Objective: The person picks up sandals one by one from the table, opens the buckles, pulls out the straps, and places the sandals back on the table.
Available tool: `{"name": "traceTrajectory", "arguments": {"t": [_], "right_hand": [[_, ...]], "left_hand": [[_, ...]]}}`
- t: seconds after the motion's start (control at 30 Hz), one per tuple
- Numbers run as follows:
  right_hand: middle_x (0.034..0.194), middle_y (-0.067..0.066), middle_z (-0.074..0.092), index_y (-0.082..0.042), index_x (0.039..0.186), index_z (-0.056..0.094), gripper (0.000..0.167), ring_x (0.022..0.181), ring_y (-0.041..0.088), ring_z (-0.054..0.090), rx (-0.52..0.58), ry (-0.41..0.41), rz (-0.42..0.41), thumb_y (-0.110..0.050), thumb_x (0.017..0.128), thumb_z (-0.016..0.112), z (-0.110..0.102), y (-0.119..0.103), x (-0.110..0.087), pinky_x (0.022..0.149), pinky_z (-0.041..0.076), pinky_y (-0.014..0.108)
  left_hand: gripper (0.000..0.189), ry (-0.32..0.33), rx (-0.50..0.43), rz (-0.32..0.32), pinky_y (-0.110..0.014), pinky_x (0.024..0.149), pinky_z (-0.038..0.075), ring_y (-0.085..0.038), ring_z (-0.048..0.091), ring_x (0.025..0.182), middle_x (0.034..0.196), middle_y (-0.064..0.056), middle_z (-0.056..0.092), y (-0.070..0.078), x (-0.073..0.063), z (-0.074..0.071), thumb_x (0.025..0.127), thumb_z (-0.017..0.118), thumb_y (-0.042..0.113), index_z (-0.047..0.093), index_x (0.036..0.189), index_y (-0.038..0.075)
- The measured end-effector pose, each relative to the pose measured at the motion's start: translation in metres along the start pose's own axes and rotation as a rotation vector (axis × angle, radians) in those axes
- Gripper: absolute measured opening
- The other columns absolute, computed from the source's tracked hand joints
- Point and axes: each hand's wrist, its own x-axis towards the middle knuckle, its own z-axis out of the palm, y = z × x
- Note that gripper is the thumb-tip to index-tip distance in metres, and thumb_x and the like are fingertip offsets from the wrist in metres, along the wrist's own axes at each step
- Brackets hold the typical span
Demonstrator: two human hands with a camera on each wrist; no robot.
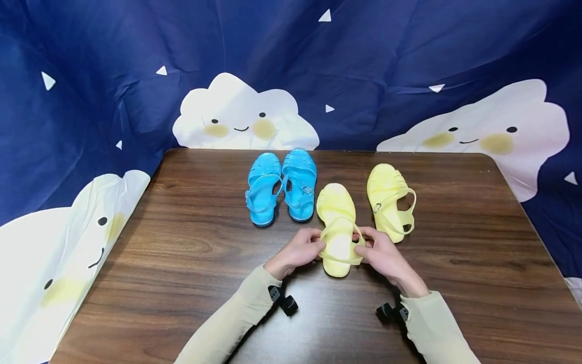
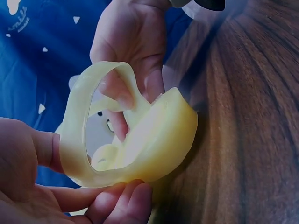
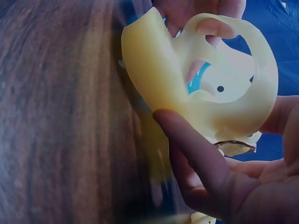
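A yellow jelly sandal (image 1: pixel 337 210) is held between both hands, its toe pointing away and its heel toward me. My left hand (image 1: pixel 301 248) pinches its left side at the strap, thumb on the outside of the band and fingers along the sole, as the left wrist view shows. On the other side my right hand (image 1: pixel 384 254) grips the strap near a metal buckle (image 3: pixel 237 146). Whether the sole rests on the table cannot be told. The matching yellow sandal (image 1: pixel 385 184) lies just right and farther back, buckle side left.
Two blue jelly sandals (image 1: pixel 263 194) stand side by side at the back, left of the yellow ones. All lie on a brown wood-grain table (image 1: pixel 191 242). A dark blue cloth (image 1: pixel 364 60) with white clouds hangs behind the far edge and along the sides.
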Motion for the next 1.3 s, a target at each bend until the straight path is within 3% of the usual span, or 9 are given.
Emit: {"name": "traceTrajectory", "arguments": {"t": [0.4,0.67,0.93,1.1,1.3], "right_hand": [[0.115,0.019,0.052,0.011,0.133,0.045,0.046,0.08,0.008,0.053,0.035,-0.011,0.009,0.002,0.088,0.049,0.001,0.005,0.002,0.063,0.054,0.023],[0.116,0.023,0.057,0.012,0.13,0.047,0.043,0.09,0.006,0.06,0.048,-0.002,-0.012,-0.009,0.094,0.055,-0.002,0.008,0.001,0.073,0.054,0.02],[0.11,0.019,0.06,0.012,0.125,0.048,0.042,0.088,0.004,0.062,0.113,0.005,0.024,-0.017,0.096,0.058,-0.009,0.01,-0.001,0.076,0.057,0.025],[0.1,0.009,0.065,0.016,0.118,0.051,0.037,0.084,0.004,0.064,0.169,-0.011,0.001,-0.013,0.096,0.057,-0.015,0.01,-0.006,0.075,0.058,0.027],[0.099,0.008,0.066,0.019,0.118,0.052,0.037,0.085,0.003,0.065,0.194,-0.031,-0.028,-0.01,0.096,0.058,-0.019,0.012,-0.007,0.075,0.058,0.026]], "left_hand": [[0.011,-0.032,0.006,-0.02,-0.029,0.07,0.053,-0.01,0.053,0.072,0.081,-0.001,0.053,-0.002,0.004,0.002,0.085,0.048,0.001,0.059,0.087,0.001],[0.025,-0.053,0.008,-0.05,-0.027,0.07,0.053,-0.014,0.057,0.077,0.085,-0.001,0.058,-0.003,0.002,-0.001,0.09,0.054,0.01,0.063,0.111,-0.001],[0.028,-0.046,0.118,-0.014,-0.024,0.061,0.051,-0.016,0.06,0.07,0.083,-0.003,0.06,-0.002,0.002,0.0,0.095,0.059,0.023,0.062,0.111,0.001],[0.026,-0.009,0.187,0.04,-0.022,0.056,0.046,-0.018,0.059,0.062,0.083,-0.002,0.059,0.001,0.001,0.001,0.095,0.058,0.022,0.06,0.111,0.001],[0.037,0.145,0.354,0.133,-0.023,0.074,0.045,-0.013,0.054,0.084,0.103,-0.007,0.058,0.007,-0.003,0.004,0.093,0.059,0.021,0.058,0.125,0.001]]}}
